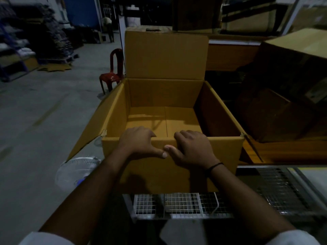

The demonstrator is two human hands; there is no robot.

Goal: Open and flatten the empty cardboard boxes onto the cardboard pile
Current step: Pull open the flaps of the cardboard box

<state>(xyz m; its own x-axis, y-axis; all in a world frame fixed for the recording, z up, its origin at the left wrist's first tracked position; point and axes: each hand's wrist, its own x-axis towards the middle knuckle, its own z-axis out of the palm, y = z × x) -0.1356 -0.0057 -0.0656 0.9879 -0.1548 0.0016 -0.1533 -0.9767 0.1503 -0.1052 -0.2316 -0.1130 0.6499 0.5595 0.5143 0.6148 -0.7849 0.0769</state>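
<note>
A large open cardboard box [164, 96] stands in front of me, empty inside, with its far flap upright and its left flap hanging outward. My left hand [139, 142] and my right hand [191, 149] both grip the box's near top edge, side by side. Their fingers curl over the rim into the box and the thumbs press the outer face, tips almost touching. A black band sits on my right wrist.
A wire-mesh rack [177, 204] lies just below the box. A white fan [77, 170] stands at the lower left, a red plastic chair [111, 73] behind the box. More cardboard boxes [292, 71] crowd the right. Flattened cardboard [54, 68] lies on the concrete floor at the left.
</note>
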